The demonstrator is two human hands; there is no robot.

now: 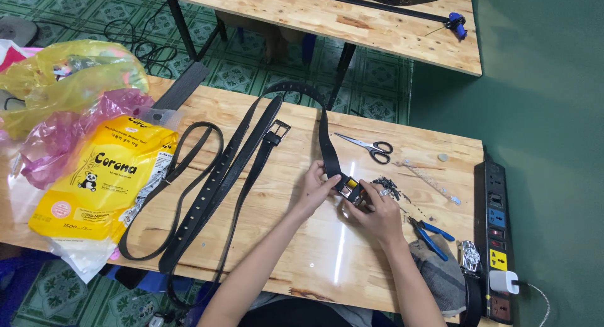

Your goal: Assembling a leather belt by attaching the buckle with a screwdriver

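1. Two hands on one belt (pixel 325 141), mid-table (pixel 302 239).
2. Left hand (pixel 313 188) pinches the strap just beside the buckle (pixel 350 190).
3. Right hand (pixel 377 215) pinches the buckle.
4. Scissors (pixel 368 147) and screws (pixel 390 186) near; pliers (pixel 431 234) by the right wrist.

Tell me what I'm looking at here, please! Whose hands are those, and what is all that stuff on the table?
The camera sits on a person's head and looks down, so you see their own two arms. The left hand and right hand together hold the end of a black belt by its metal buckle. They work on a wooden table. Other black belts lie stretched out on the left, beside a yellow packet and coloured plastic bags. Scissors lie behind the hands, blue-handled pliers to the right, and a power strip runs along the table's right edge.
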